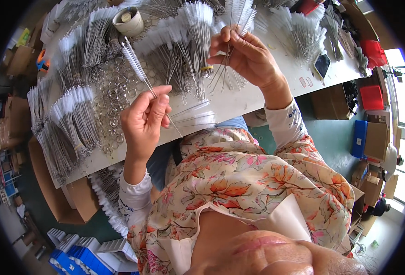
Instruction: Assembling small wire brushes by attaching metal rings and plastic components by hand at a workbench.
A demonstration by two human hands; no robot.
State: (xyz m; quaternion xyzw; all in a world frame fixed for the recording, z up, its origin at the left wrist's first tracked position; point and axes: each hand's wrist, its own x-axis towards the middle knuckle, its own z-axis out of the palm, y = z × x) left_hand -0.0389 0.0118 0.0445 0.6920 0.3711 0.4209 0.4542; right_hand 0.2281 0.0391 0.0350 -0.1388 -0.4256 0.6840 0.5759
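Observation:
My left hand (pixel 145 114) pinches the wire stem of a thin white-bristled tube brush (pixel 134 62) between thumb and fingers. The brush's head points up and to the left. Higher and to the right, my right hand (pixel 250 55) is closed on the wire stems of several similar brushes (pixel 240 16), their bristles fanned upward and the looped wire ends hanging below. Beside my left hand, a few small brushes (pixel 200 118) lie at the table's near edge. Loose metal rings (pixel 112 103) are spread over the tabletop to the left of that hand.
Bundles of brushes (pixel 72 110) cover the table's left side; more bundles (pixel 198 27) stand in the middle and others (pixel 303 34) lie at right. A whitish round container (pixel 128 22) stands at the back. A dark phone-like slab (pixel 322 65) lies near the right edge. Cardboard boxes (pixel 67 199) flank the table.

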